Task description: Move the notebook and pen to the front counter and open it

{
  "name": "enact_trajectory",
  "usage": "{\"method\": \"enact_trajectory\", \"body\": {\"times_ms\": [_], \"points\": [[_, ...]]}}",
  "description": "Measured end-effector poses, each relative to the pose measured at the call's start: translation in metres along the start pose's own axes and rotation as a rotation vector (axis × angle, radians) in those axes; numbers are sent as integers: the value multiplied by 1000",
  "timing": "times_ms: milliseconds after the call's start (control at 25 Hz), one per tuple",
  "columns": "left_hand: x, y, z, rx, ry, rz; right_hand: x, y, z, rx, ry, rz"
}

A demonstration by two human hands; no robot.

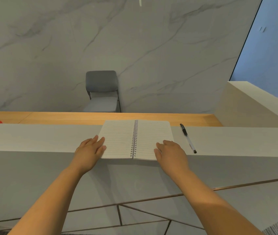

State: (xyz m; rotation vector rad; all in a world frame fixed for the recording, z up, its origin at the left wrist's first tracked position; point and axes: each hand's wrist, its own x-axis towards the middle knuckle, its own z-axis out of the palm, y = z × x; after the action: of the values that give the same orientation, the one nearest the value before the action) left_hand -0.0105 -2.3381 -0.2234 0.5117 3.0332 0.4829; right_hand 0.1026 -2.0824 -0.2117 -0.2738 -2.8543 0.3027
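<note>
Two flat hands press the open notebook onto the grey worktop: left hand and right hand, each grip spread, grasping nothing. Pen lies just beside it. Recommended: smooth both pages outward from the spiral, then release.

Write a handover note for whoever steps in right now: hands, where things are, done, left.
Left hand: open, flat, fingers on the left page's outer edge.
Right hand: open, flat, pressing the near corner of the right page.
Notebook: lies open on the grey counter, spiral in the middle, blank lined pages up, near edge at the counter's front lip.
Pen: capped, flat on the counter, right of the notebook, not touching it.
Done: both items are on the counter, notebook opened.
Left: probably just lift both hands away.
</note>
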Motion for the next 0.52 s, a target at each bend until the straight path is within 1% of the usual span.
{"method": "enact_trajectory", "body": {"times_ms": [120,320,360,480,520], "points": [[0,0,1,3,-1,-2,0,-1,-1,6,-14,4],[0,0,1,-17,-1,0,3,2,0,-6,17,-2],[-1,-1,1,-33,-4,-6,1,1,-1,6,-6,17],[-1,-1,0,-22,5,4,-2,-2,3,-7,0,10],[0,0,-1,-34,12,-4,-1,-1,1,24,-6,39]]}}
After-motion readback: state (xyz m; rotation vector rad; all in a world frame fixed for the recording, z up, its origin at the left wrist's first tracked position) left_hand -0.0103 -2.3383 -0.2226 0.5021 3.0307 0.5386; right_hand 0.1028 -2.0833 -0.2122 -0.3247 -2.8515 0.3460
